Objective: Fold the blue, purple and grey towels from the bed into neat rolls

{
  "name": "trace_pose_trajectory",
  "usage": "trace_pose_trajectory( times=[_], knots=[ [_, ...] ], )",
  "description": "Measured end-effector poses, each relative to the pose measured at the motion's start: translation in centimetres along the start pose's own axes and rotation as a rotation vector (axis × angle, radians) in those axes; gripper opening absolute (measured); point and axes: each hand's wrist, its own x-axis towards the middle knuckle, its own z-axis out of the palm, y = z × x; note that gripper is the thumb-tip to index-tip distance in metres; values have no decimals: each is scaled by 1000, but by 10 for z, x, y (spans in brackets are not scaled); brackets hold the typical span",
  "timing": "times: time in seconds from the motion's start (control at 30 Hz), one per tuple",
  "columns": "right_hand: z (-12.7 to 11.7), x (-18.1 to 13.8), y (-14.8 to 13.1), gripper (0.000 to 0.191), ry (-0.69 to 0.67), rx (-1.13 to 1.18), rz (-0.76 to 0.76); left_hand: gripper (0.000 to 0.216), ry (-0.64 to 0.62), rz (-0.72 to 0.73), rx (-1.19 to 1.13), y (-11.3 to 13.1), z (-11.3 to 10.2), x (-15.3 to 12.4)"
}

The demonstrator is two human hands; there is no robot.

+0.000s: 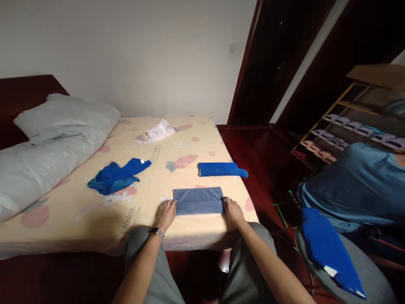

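A grey-blue folded towel [198,200] lies near the front edge of the bed [79,211]. My left hand [166,213] rests at its left end, fingers curled onto the fold. My right hand [232,209] pinches its right end. A rolled bright blue towel [221,169] lies just beyond it. A crumpled blue cloth [115,176] sits further left on the sheet.
A grey pillow [50,143] lies at the bed's left. White crumpled plastic [160,130] sits near the far edge. At right, a stool [363,270] carries a blue towel [329,253], with a shoe rack [351,131] and a person in blue [354,185] beyond.
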Motion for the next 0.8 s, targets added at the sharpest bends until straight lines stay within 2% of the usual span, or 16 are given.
trace_pose_trajectory(
  times=[0.13,0.2,0.27,0.33,0.47,0.63,0.8],
  knots=[
    [-5,-13,-26,37,191,-221,-189,47,89,303,165,33,-1,-3],
    [2,-22,-44,42,187,-218,-367,52,51,460,213,49,11,-7],
    [15,-29,-61,49,148,-192,-536,56,-7,536,228,59,26,-10],
    [31,-34,-72,55,110,-171,-624,58,-54,541,226,61,39,-12],
    [50,-31,-72,62,70,-169,-611,61,-112,498,185,43,47,-9],
    [49,-22,-47,62,44,-200,-553,63,-161,445,148,10,36,-1],
    [44,-16,-13,65,36,-229,-493,67,-252,403,145,-12,29,3]
  ],
)
